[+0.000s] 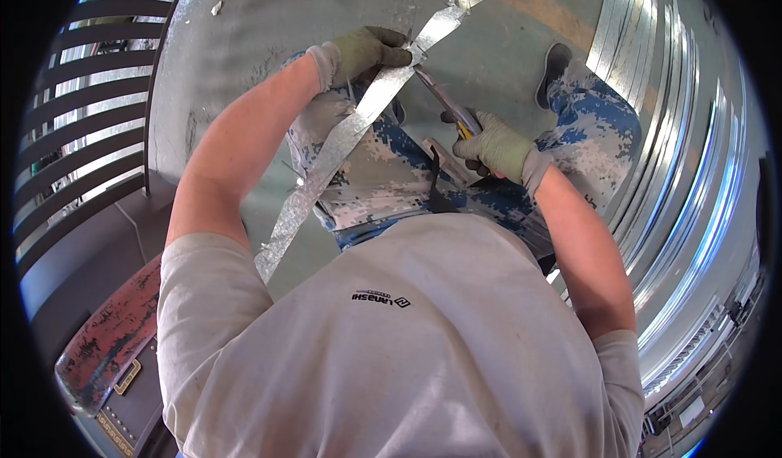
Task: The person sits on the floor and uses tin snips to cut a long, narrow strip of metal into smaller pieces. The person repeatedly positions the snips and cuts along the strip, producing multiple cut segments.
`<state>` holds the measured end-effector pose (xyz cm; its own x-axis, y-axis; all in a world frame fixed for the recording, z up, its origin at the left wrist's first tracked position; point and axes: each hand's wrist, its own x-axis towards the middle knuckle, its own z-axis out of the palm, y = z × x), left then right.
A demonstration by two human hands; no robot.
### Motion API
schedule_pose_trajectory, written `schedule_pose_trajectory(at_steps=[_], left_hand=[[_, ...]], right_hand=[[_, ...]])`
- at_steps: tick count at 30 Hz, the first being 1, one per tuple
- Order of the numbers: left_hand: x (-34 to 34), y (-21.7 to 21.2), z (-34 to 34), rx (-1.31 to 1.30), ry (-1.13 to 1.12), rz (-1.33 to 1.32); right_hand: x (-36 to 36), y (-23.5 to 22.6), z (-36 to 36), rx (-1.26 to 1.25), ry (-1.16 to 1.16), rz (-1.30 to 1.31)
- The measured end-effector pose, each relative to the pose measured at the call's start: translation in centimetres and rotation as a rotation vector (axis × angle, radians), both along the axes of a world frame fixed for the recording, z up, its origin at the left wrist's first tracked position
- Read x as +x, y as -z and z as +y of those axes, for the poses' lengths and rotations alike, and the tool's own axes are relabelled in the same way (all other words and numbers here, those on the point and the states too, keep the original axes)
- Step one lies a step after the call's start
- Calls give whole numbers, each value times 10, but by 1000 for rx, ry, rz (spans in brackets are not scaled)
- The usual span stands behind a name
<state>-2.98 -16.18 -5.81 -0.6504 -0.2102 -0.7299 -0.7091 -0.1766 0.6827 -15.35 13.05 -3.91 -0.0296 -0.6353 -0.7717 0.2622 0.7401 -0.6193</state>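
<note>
A long strip of shiny galvanized sheet metal [349, 134] slants across my lap, from beside my left side up to the far right. Notches and bent tabs break its edges. My left hand [366, 55], in a greenish work glove, is closed on the strip near a notch. In my gloved right hand [498, 147] is a pair of tin snips [444, 99] with yellow-and-dark handles. Their jaws reach the strip's edge just beside my left fingers. Whether the blades are closed on the metal is too small to tell.
Long metal strips or profiles [652, 132] lie on the floor at the right. A dark slatted rail [106, 75] stands at the left, above a worn red curved piece [114, 332]. My camouflage trouser leg [590, 124] is bent at the right. A small scrap [217, 8] lies on the grey-green floor.
</note>
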Motion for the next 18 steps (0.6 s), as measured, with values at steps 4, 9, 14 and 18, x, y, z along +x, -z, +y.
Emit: schedule_pose_trajectory(at_steps=[4,9,14,18], left_hand=[[-5,-16,4,-69,66,-18],[2,4,1,-78,19,11],[-4,18,-7,-123,124,0],[-10,16,-6,-110,103,-10]], right_hand=[[7,31,5,-145,-175,404],[22,17,-2,-106,-404,887],[22,-18,-13,58,-606,1123],[12,-11,-19,71,-687,1242]])
